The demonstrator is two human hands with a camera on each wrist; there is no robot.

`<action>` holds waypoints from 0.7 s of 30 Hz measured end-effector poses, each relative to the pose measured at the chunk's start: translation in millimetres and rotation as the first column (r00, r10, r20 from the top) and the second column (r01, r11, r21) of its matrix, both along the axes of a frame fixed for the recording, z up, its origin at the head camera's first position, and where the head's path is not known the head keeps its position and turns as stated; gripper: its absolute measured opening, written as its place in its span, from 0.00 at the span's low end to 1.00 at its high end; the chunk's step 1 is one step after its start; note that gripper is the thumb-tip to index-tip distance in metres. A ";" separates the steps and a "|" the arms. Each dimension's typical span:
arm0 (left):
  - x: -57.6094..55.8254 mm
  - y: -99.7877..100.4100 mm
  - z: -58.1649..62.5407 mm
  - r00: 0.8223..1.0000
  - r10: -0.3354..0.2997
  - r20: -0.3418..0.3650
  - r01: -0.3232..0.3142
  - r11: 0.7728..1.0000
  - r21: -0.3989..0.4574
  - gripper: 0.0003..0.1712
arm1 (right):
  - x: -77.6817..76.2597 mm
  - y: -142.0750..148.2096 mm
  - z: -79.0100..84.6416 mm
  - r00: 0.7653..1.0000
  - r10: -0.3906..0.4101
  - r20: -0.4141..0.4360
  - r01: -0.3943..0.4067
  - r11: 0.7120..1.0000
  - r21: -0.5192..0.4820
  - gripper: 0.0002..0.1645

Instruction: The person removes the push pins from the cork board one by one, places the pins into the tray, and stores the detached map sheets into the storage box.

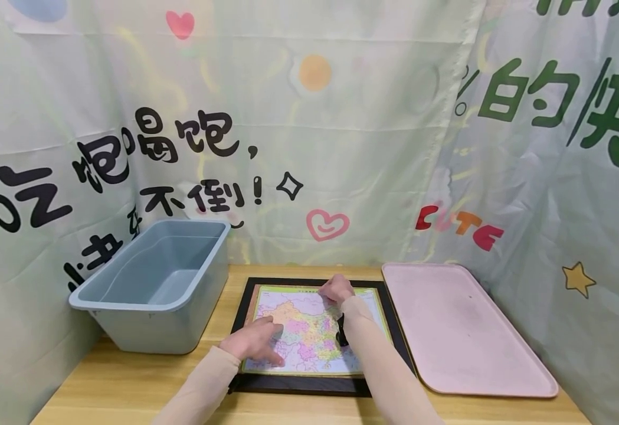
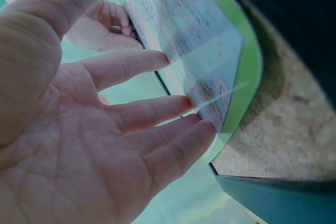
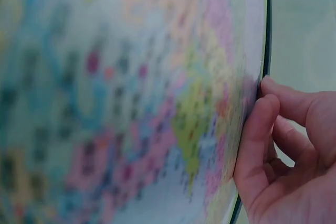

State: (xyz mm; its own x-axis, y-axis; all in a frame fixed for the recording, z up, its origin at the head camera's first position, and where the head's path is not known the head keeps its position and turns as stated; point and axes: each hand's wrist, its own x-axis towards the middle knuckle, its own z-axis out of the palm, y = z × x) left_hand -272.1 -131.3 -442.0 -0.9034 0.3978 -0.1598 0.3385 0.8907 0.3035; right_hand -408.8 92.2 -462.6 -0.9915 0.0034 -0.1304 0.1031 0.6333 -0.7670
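Note:
A colourful map (image 1: 293, 330) with a green border lies on a brown cork board (image 2: 294, 135) set in a black frame (image 1: 304, 385). Over the map's left part rests my left hand (image 1: 256, 341), fingers spread and nearly straight; in the left wrist view its fingertips touch the sheet near a green-edged corner. My right hand (image 1: 337, 289) is at the far edge of the map, fingers curled. In the right wrist view its thumb and index fingertip (image 3: 270, 103) pinch together at the sheet's edge; anything small between them is hidden.
To the left stands a deep grey-blue plastic tub (image 1: 150, 308). A shallow pink tray (image 1: 468, 336) lies at the right, against the frame's side. All rest on a wooden table (image 1: 128, 383), with a printed curtain (image 1: 367, 147) hanging behind and at both sides.

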 end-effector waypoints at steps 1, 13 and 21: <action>-0.1 -0.1 0.2 1.000 0.001 0.004 -0.001 1.000 0.002 0.45 | 0.4 -0.1 -0.2 1.000 0.000 -0.010 0.000 1.000 0.006 0.13; 0.5 -0.2 -0.7 0.999 0.020 0.036 -0.020 1.000 0.012 0.45 | -6.6 -3.2 0.8 0.998 -0.010 0.054 0.008 0.999 0.038 0.08; -0.8 0.4 -0.6 1.000 0.007 0.020 -0.006 1.000 -0.009 0.45 | -12.7 -3.1 4.2 0.994 0.014 0.106 -0.010 0.999 -0.039 0.29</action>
